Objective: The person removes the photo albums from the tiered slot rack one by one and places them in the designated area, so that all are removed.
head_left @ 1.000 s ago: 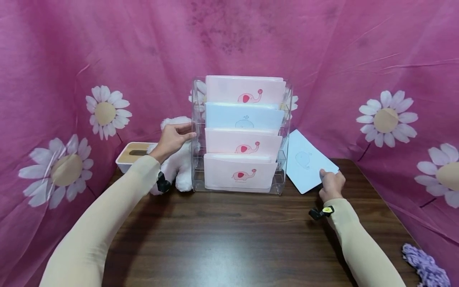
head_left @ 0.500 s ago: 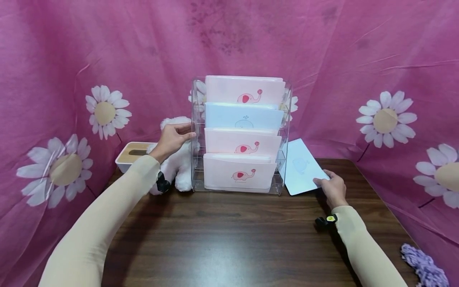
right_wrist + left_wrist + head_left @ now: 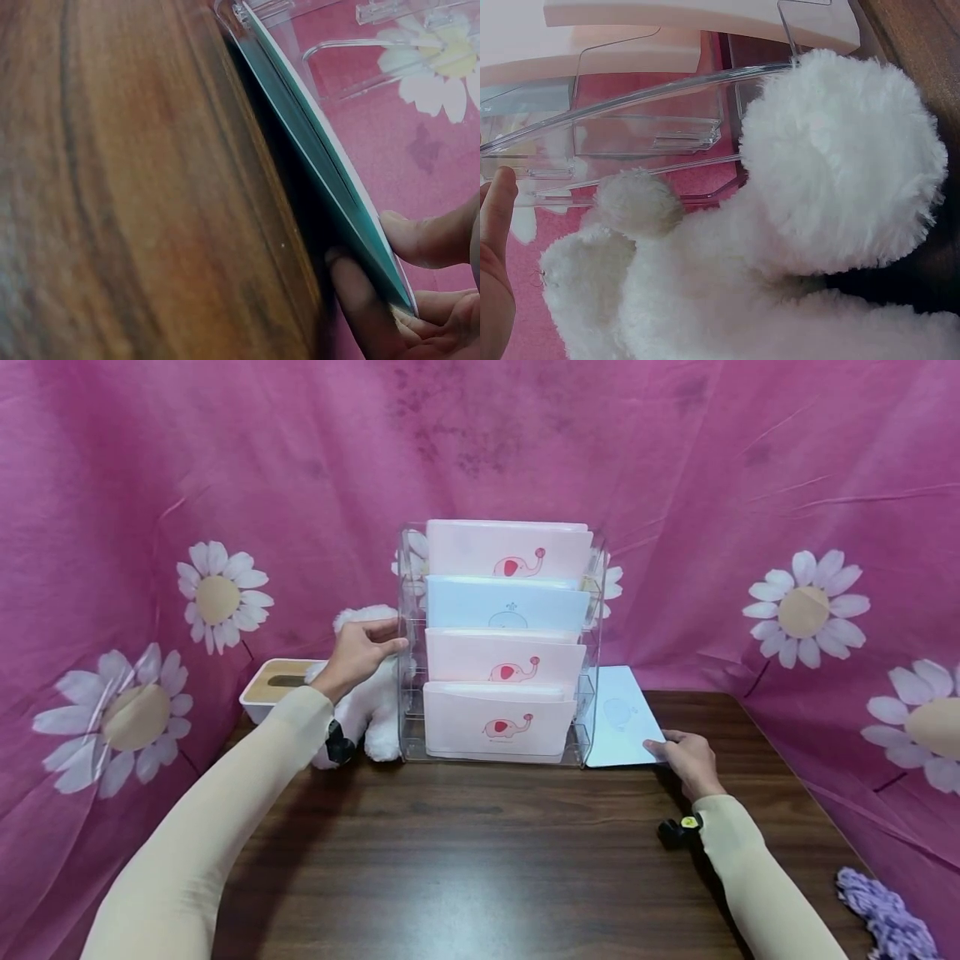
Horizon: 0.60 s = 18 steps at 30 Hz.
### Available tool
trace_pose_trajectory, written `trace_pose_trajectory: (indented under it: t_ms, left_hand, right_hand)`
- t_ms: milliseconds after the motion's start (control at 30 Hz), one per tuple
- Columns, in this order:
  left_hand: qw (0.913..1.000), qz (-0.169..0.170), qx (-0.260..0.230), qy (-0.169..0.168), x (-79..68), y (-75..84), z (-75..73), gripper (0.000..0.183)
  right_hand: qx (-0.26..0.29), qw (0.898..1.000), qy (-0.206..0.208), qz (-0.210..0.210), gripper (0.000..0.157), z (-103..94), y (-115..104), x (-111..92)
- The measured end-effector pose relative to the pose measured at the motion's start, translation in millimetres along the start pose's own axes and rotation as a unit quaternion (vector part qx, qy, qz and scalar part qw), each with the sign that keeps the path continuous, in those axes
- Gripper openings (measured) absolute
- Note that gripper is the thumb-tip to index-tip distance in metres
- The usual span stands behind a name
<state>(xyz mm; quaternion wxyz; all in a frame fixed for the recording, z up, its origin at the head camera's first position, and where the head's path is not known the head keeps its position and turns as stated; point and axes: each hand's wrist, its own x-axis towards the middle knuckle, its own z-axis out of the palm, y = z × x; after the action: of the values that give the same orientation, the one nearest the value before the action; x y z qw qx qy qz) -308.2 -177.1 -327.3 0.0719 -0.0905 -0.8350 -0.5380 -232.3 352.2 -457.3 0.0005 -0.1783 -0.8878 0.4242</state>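
So, right hand (image 3: 688, 762) has the blue folder (image 3: 630, 727) pinched by its near-right corner, rest lying left and far beside the rack (image 3: 414, 727); left hand (image 3: 355, 653) holds the rack's left edge.

Indoor desk setting, home or office indeterminable: wood-grain table (image 3: 465, 835), pink daisy-printed cloth (image 3: 690, 510) surrounding, clear file rack (image 3: 414, 727), white plush toy (image 3: 382, 710).

Dark wood-grain table (image 3: 465, 852), clear rack (image 3: 412, 714) standing on it, white plush toy (image 3: 381, 706) beside the rack, wooden-lidded box (image 3: 272, 692) at left
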Motion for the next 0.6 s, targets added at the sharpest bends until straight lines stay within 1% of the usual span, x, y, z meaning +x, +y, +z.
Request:
trace_pose_trajectory:
  t_ms: [267,433,533,600]
  left_hand:
    - [1.0,-0.005,0.002,-0.002,0.1,-2.4,-1.3,0.051]
    - [1.0,0.002,-0.003,0.006,-1.2,-3.7,-1.7,0.05]
    - [1.0,-0.003,0.0,0.004,-0.7,-4.1,-1.3,0.051]
    - [1.0,-0.006,0.002,0.001,-0.1,-4.1,-0.5,0.051]
  right_hand:
    - [-0.024,1.0,-0.008,0.0,0.066,0.7,-1.2,2.2]
    - [-0.057,0.998,-0.014,-0.031,0.064,-1.3,-1.1,4.4]
    - [-0.082,0.995,-0.021,-0.051,0.063,-3.1,0.9,5.7]
    - [-0.095,0.994,-0.028,-0.057,0.063,-4.2,2.7,6.2]
